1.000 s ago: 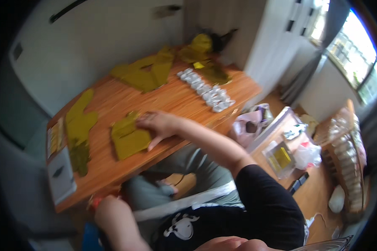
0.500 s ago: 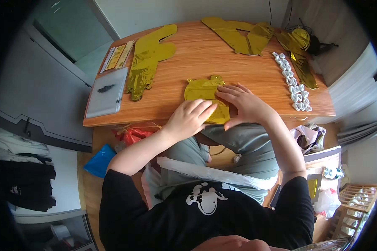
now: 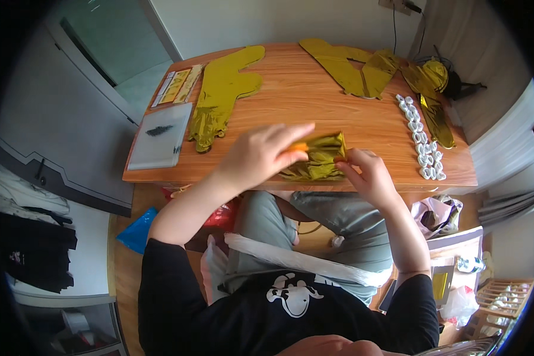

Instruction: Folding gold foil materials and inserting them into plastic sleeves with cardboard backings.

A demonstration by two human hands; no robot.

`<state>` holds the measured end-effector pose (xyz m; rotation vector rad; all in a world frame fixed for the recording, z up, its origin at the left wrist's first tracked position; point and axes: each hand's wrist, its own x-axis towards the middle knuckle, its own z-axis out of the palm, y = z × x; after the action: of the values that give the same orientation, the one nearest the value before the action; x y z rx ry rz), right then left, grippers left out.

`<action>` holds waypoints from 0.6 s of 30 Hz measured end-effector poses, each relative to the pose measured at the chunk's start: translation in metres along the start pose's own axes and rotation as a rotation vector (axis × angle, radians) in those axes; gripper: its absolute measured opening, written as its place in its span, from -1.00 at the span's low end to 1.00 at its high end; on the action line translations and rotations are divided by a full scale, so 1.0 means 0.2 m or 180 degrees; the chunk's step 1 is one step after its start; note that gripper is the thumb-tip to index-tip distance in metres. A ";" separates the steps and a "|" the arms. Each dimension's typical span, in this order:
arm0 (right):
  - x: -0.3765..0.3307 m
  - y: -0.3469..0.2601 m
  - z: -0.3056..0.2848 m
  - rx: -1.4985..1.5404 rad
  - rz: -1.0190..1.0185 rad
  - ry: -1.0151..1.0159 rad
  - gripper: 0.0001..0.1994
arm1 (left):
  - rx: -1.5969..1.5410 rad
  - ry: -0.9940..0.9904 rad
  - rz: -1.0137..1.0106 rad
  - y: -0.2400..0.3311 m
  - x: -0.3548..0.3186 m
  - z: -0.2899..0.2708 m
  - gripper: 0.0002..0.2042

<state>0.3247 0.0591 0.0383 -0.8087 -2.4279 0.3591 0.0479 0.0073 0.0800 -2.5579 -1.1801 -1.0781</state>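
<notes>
A folded gold foil balloon (image 3: 319, 155) lies near the front edge of the wooden table (image 3: 302, 95). My left hand (image 3: 261, 155) grips its left side, thumb and fingers pinched on an orange part. My right hand (image 3: 365, 172) pinches the balloon's right lower corner. Both forearms come in from below, over my lap.
More flat gold foil balloons lie on the table: one at the left (image 3: 222, 92), others at the back right (image 3: 362, 68). A row of white ring-shaped pieces (image 3: 420, 137) runs along the right side. A white board (image 3: 160, 135) and a sticker sheet (image 3: 178, 86) sit at the left end.
The balloon was lying flat under both hands; it is now folded smaller and pinched at both ends. The view has swung round to face the table straight on.
</notes>
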 end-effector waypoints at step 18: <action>0.18 0.22 0.07 0.0218 0.1312 0.0080 -0.60 | -0.0049 -0.1563 -0.0055 -0.49 0.10 0.43 -0.46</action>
<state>0.3128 0.1144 0.0249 -1.2750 -2.2013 0.5784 0.0352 0.1202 0.0125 -2.9244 -1.2880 -0.4647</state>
